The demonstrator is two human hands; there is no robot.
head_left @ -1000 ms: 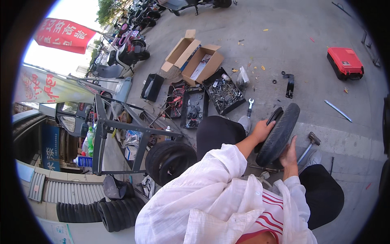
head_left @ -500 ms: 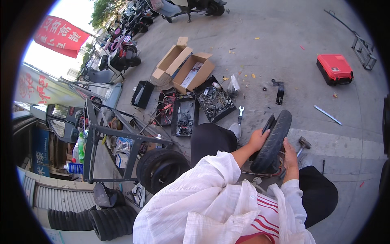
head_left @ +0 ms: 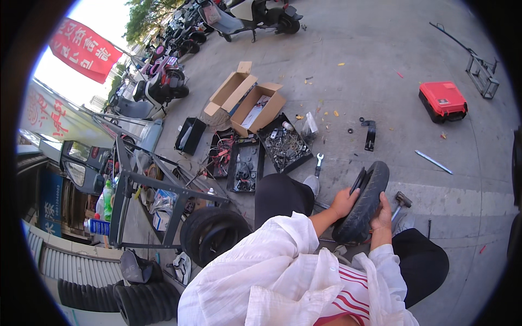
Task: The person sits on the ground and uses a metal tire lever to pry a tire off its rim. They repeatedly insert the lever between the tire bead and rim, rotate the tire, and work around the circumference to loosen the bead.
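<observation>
Between my knees I hold a black scooter tyre (head_left: pixel 371 196) upright, its tread toward the right. A thinner black rim edge or bead shows along its left side; whether that is a separate piece I cannot tell. My left hand (head_left: pixel 343 202) grips the tyre's left side, thumb up and fingers partly hidden behind it. On the other side my right hand (head_left: pixel 382 216) is curled against the tread, its fingers partly out of sight. A hammer (head_left: pixel 402 200) lies just right of my right hand. Beyond my left hand an open-ended wrench (head_left: pixel 319 163) rests by my shoe.
Black trays of small parts (head_left: pixel 285 142) and open cardboard boxes (head_left: pixel 261 111) stand ahead-left. Stacked tyres (head_left: pixel 191 231) and a metal frame (head_left: pixel 174 217) are at left. A red toolbox (head_left: pixel 443 100), metal bar (head_left: pixel 433 162) and black bracket (head_left: pixel 370 136) lie on the right-hand pavement.
The view has tilted up slightly, so the surroundings sit lower in the picture. My right hand lies closer around the tread than before; my left hand keeps its hold.
</observation>
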